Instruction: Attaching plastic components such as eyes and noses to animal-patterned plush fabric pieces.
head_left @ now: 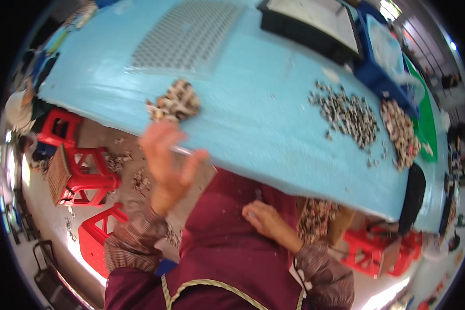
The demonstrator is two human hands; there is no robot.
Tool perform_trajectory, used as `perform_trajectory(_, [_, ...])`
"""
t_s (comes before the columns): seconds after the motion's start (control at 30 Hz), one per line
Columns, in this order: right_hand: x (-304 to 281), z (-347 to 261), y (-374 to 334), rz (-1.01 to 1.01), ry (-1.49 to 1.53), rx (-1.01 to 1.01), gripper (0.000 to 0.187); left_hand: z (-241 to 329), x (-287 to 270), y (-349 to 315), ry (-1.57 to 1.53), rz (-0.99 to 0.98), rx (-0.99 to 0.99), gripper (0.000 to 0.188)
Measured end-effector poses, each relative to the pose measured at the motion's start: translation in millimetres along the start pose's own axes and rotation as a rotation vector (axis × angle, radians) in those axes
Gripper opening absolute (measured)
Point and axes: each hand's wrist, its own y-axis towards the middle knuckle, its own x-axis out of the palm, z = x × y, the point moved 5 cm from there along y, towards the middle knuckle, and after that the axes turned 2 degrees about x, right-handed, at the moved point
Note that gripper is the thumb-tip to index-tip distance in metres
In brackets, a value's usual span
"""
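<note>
My left hand (165, 157) is at the near edge of the blue table, its thumb and fingers spread and slightly smeared by motion. Just beyond its fingertips lies a small heap of brown and cream pieces (181, 101), whose kind I cannot make out. Over my dark red apron (222, 222), my right hand (266, 217) is held low with its fingers curled together. Whatever those fingers hold, if anything, is too small to name. To the right on the table are scattered small black-and-white pieces (349, 113), and beside them a longer heap of brownish pieces (400, 134).
A clear plastic sheet with rows of small round cells (188, 39) lies on the far left. At the back stand a black tray (310, 31) and a blue crate (369, 77). Red stools (90, 175) flank the table, and a carton of scraps (341, 227) sits beneath it.
</note>
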Motion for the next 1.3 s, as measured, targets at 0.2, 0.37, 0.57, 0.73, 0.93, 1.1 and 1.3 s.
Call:
perform_trajectory(0.2, [22,-11,-28,-0.132,-0.111,-0.188,0.035,27,-14,-20,0.020,-0.092,-0.003,0.033])
perform_trajectory(0.37, [21,16,-32,-0.172,-0.101,-0.079,0.042,37,-16,21,-0.008,-0.221,0.086,0.021])
perform_trajectory(0.57, [44,45,-39,-0.001,0.067,-0.079,0.036,51,-11,24,-0.078,-0.290,0.115,0.017])
perform_trajectory(0.73, [-69,-24,-43,-0.013,-0.001,-0.093,0.020,83,28,31,-0.256,-0.359,0.209,0.018])
perform_trajectory(0.93, [-297,-2,-95,0.894,-0.101,0.094,0.014,102,60,36,-0.351,-0.402,0.232,0.020])
perform_trajectory(1.1, [-404,65,-153,1.265,-0.662,0.355,0.028,109,81,37,-0.479,-0.448,0.219,0.022])
perform_trajectory(1.3, [-419,138,-128,1.224,-0.891,0.427,0.030,115,76,40,-0.456,-0.494,0.283,0.016])
